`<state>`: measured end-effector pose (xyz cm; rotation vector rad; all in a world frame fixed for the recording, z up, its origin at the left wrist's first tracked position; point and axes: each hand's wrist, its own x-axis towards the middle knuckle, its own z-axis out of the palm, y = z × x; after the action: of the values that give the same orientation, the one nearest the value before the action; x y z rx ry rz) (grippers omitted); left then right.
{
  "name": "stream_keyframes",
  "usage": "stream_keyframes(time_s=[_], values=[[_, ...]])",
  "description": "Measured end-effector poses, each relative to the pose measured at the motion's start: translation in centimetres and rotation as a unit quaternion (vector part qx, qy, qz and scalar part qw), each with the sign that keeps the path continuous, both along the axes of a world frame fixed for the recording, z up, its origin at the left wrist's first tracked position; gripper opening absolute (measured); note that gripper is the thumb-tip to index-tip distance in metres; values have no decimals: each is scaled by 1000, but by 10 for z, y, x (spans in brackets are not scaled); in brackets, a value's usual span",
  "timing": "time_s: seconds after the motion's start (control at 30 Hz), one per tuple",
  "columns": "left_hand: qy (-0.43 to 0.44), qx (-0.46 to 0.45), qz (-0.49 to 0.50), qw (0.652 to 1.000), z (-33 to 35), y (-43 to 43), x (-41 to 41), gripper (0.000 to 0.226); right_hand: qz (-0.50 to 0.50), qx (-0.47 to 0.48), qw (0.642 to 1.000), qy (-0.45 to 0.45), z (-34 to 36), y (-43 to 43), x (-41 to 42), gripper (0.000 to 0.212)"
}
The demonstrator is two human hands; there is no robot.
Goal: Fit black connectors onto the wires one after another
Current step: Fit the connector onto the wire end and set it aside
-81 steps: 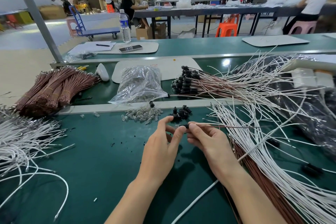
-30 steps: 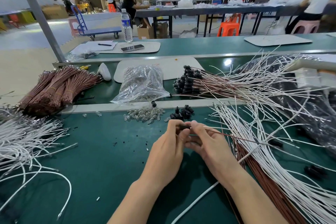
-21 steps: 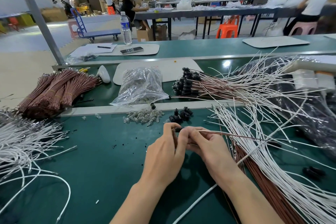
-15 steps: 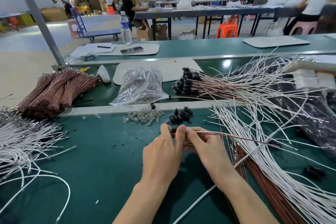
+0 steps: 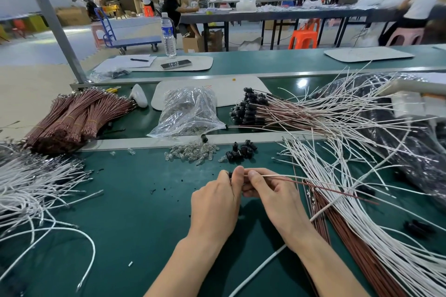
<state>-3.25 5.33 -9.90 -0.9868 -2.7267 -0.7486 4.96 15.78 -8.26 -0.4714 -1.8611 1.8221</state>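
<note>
You are facing a green surface (image 5: 144, 212) that a metal rail (image 5: 125, 143) is dividing into a near and a far strip. On the near strip, loose white wires (image 5: 36, 190) are sprawling at your left. A heap of clear bulbs (image 5: 193, 153) and a cluster of black connectors (image 5: 241, 152) are sitting beside the rail. At your right, a fan of white wires (image 5: 357, 212) is lying over long brown wires (image 5: 324, 219). Beyond the rail, tied brown bundles (image 5: 72, 120), a clear bag (image 5: 190, 113) and capped wires (image 5: 289, 116) are lying.

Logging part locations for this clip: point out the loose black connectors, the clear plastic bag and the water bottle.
loose black connectors (image 5: 240, 152), head view, middle of the pile.
clear plastic bag (image 5: 190, 113), head view, centre of its crinkled side.
water bottle (image 5: 169, 43), head view, clear body below the label.
</note>
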Motion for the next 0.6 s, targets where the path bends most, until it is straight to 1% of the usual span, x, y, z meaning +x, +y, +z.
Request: stream_keyframes(time_s=[0.07, 0.17, 0.2, 0.27, 0.33, 0.4, 0.47, 0.53, 0.6], values=[[10, -6, -5, 1000, 0, -1, 1, 61, 3, 2, 1000, 3, -1, 0, 0, 26], [35, -20, -27, 999, 0, -2, 0, 72, 7, 5, 1000, 5, -1, 1, 0, 29], [30, -19, -24, 999, 0, -2, 0, 73, 10, 4, 1000, 4, 0, 1, 0, 30], [-21, 25, -6, 999, 1, -3, -1, 74, 15, -8, 1000, 1, 1, 1, 0, 29], [-106, 109, -6, 988, 3, -4, -1, 68, 30, -28, 999, -1, 3, 0, 1, 28], [-181, 199, -18, 963, 7, -4, -1, 57, 40, -53, 998, 2, 5, -1, 0, 25], [-231, 291, -15, 928, 13, -5, -2, 50, 29, -107, 994, 20, 9, -1, 0, 18], [-284, 380, -2, 881, 18, -8, -6, 42, 9, -160, 986, 44, 12, 2, 1, 21], [-322, 445, 23, 835, 19, -12, -12, 36, -9, -188, 980, 60, 13, 5, 4, 22]])
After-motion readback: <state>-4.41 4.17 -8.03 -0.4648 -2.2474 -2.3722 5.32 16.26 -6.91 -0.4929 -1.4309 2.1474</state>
